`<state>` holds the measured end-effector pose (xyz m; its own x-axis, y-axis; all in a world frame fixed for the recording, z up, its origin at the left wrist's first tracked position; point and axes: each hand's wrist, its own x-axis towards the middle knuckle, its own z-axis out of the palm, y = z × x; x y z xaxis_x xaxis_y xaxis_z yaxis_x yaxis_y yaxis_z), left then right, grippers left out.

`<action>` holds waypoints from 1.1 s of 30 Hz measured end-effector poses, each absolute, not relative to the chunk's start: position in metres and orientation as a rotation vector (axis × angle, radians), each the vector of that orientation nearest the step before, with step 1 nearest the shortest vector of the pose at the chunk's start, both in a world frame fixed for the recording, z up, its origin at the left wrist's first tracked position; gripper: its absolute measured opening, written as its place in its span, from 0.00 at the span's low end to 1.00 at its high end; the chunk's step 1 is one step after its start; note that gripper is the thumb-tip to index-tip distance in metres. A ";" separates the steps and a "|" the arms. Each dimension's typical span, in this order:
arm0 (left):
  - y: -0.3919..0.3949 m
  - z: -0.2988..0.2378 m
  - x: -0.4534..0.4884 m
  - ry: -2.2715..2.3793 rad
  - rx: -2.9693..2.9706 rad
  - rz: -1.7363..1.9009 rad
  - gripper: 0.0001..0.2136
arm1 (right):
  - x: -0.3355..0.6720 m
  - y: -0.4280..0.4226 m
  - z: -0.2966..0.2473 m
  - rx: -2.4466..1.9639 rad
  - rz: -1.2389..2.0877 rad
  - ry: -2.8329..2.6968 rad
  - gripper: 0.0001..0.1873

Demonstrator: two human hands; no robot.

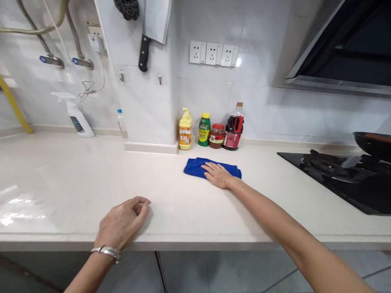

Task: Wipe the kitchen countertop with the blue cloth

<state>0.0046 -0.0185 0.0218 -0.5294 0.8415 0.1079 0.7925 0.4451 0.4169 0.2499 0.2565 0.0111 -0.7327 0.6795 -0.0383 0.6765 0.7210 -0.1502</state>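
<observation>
pale cream stone desk point(76, 179), long, running left to right under a white tiled wall. folded blue cloth point(195, 167), flat, towards the back edge of the desk, just in front of the bottle row. right hand point(218, 175): palm down on the right part of the cloth, fingers spread flat and pressing it to the surface, grip not closed round anything; bare forearm runs back to the lower right. left hand point(122, 224): resting at the front edge of the desk, well apart from the cloth, fingers curled loosely with thumb and forefinger tips near each other, holding nothing; silver metal wristwatch point(106, 252) on the wrist. along the back edge by the tiled pillar: yellow pump bottle point(185, 129), green squeeze bottle point(204, 129), red-lidded jar point(217, 135), dark sauce bottle point(233, 128), standing close together. white spray bottle point(76, 116) at the back left. black gas hob point(342, 179) at the right end, dark pan point(372, 144) on it. cleaver with black handle point(152, 28) hanging on the wall.
</observation>
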 end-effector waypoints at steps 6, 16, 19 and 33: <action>-0.021 0.020 0.008 2.559 1.500 0.687 0.17 | 0.200 0.255 0.016 -1.369 0.259 -2.837 0.35; -0.021 0.014 0.008 2.544 1.546 0.769 0.13 | 0.135 0.220 0.012 -1.177 0.239 -2.932 0.36; -0.022 0.013 0.009 2.540 1.567 0.810 0.12 | 0.112 0.216 0.013 -1.135 0.243 -2.937 0.36; -0.023 0.010 0.010 2.528 1.550 0.906 0.13 | 0.011 0.170 0.016 -1.017 0.293 -2.970 0.36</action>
